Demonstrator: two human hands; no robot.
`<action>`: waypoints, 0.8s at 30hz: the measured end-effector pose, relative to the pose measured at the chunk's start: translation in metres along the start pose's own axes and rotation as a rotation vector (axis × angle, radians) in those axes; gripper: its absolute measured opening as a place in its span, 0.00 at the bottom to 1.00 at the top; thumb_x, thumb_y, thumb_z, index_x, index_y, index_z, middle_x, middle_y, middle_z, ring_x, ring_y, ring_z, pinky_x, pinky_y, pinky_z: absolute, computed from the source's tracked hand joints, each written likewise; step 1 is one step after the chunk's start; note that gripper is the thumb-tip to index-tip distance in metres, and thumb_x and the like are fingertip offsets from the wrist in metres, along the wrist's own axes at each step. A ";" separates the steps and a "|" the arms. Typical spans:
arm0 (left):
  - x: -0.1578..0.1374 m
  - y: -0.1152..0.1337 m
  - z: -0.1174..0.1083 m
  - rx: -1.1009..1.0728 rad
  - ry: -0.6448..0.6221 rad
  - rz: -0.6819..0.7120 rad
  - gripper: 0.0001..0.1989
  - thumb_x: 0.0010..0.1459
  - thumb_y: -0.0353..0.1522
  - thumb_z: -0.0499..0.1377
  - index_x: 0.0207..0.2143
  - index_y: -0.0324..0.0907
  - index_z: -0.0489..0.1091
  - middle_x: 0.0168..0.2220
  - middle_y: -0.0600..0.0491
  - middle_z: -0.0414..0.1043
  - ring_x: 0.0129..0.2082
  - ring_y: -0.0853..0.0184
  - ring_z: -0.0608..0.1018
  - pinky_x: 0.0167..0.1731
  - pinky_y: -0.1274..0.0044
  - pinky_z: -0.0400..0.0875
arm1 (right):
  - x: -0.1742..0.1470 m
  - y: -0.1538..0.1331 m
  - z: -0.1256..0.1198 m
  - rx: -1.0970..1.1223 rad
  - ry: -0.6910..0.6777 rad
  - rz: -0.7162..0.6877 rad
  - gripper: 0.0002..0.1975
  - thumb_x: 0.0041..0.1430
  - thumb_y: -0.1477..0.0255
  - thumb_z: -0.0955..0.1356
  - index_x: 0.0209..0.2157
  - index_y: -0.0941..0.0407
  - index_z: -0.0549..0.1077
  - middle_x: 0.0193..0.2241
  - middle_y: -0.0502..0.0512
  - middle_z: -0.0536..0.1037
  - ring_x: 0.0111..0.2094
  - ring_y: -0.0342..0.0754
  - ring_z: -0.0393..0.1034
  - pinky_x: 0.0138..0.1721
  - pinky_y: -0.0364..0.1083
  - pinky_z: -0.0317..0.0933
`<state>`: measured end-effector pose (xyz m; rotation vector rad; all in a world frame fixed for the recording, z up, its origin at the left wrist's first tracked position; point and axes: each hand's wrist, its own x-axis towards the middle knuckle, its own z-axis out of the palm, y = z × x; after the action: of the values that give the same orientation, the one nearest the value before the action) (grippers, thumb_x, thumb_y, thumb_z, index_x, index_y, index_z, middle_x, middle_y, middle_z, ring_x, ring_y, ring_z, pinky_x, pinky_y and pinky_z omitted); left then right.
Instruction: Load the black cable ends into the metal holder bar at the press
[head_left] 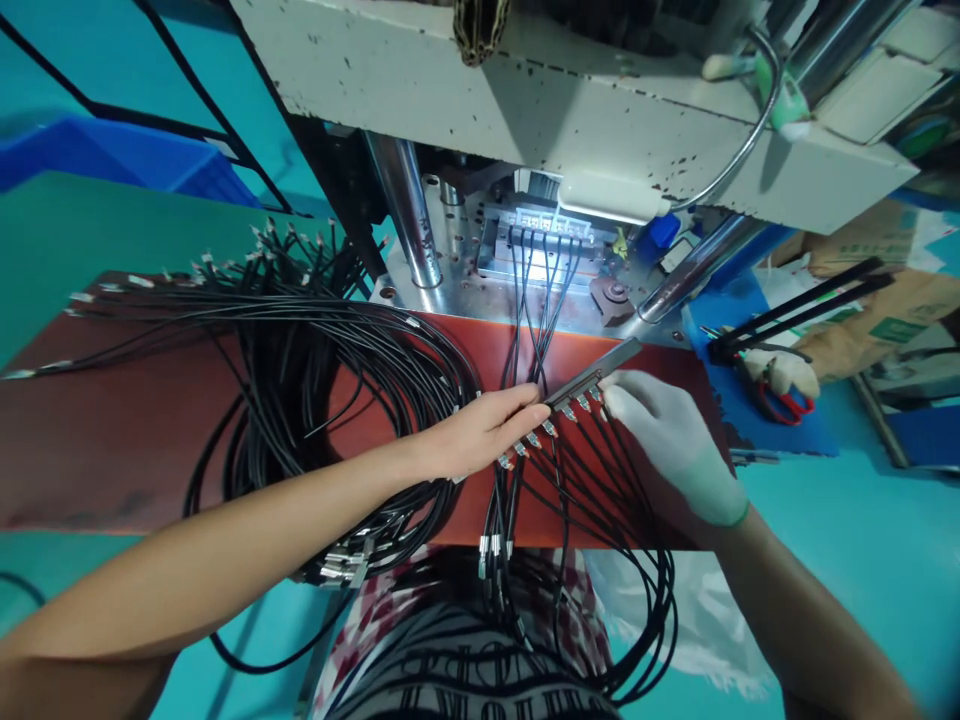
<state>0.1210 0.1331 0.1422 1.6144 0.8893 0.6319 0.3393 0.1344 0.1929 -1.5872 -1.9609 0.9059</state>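
Head view puts your hands on the red-brown work board (150, 440), its near edge and right corner close by. One dark metal holder bar (592, 372) carries about seven black metal-tipped cables (559, 470). Your bare left hand (480, 432), fingers together, touches the bar's end; your white-gloved right hand (667, 440) pinches the other side.

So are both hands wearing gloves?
No, only the right hand wears a white glove; the left hand is bare.

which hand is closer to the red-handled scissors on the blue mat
Right. The gloved right hand lies just left of the scissors; the bare left hand is farther left, beyond the dark bar.
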 end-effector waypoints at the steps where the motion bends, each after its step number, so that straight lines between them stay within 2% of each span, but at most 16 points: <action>1: 0.000 -0.001 0.000 -0.006 -0.001 0.004 0.18 0.65 0.45 0.45 0.28 0.42 0.55 0.25 0.59 0.53 0.25 0.73 0.60 0.25 0.80 0.57 | -0.005 0.000 0.002 -0.102 0.155 -0.051 0.12 0.62 0.64 0.64 0.38 0.57 0.74 0.34 0.54 0.74 0.33 0.47 0.68 0.35 0.45 0.61; 3: 0.001 -0.002 -0.001 0.000 0.002 0.016 0.19 0.65 0.45 0.45 0.28 0.41 0.56 0.25 0.59 0.54 0.26 0.73 0.61 0.26 0.79 0.57 | -0.016 0.000 0.008 -0.348 0.382 -0.207 0.11 0.59 0.65 0.67 0.39 0.55 0.76 0.35 0.56 0.73 0.34 0.48 0.67 0.35 0.46 0.61; 4: 0.001 -0.003 -0.001 0.008 0.006 0.020 0.19 0.65 0.45 0.45 0.28 0.41 0.56 0.25 0.59 0.53 0.26 0.72 0.60 0.26 0.79 0.57 | -0.021 -0.001 0.012 -0.488 0.425 -0.292 0.10 0.58 0.64 0.68 0.37 0.55 0.77 0.34 0.56 0.72 0.34 0.48 0.66 0.35 0.47 0.59; 6: 0.002 -0.004 -0.001 0.020 0.015 0.019 0.18 0.65 0.44 0.45 0.27 0.41 0.56 0.25 0.59 0.53 0.26 0.73 0.60 0.26 0.79 0.56 | -0.026 -0.004 0.019 -0.729 0.407 -0.406 0.09 0.58 0.63 0.69 0.35 0.53 0.78 0.30 0.56 0.71 0.32 0.49 0.64 0.33 0.49 0.54; 8: 0.002 -0.005 -0.001 0.023 0.020 0.010 0.18 0.65 0.43 0.46 0.27 0.41 0.56 0.25 0.59 0.52 0.26 0.73 0.59 0.26 0.79 0.55 | -0.027 -0.007 0.026 -0.853 0.359 -0.440 0.09 0.60 0.63 0.68 0.35 0.52 0.78 0.29 0.55 0.72 0.30 0.49 0.63 0.31 0.49 0.50; 15: 0.002 -0.004 0.000 -0.017 0.021 0.042 0.18 0.65 0.43 0.46 0.27 0.41 0.55 0.24 0.59 0.53 0.25 0.73 0.60 0.25 0.79 0.57 | -0.020 -0.008 0.033 -0.845 0.378 -0.410 0.08 0.60 0.67 0.66 0.31 0.53 0.76 0.29 0.54 0.74 0.30 0.48 0.64 0.32 0.49 0.48; 24: 0.003 -0.006 0.000 -0.056 0.024 0.034 0.17 0.65 0.42 0.47 0.27 0.41 0.55 0.23 0.60 0.52 0.24 0.74 0.61 0.24 0.80 0.57 | -0.018 -0.005 0.035 -0.828 0.388 -0.451 0.06 0.60 0.67 0.68 0.31 0.52 0.76 0.29 0.52 0.74 0.29 0.47 0.64 0.32 0.48 0.50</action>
<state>0.1216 0.1355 0.1366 1.5777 0.8563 0.6946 0.3155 0.1090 0.1739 -1.4199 -2.3642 -0.4296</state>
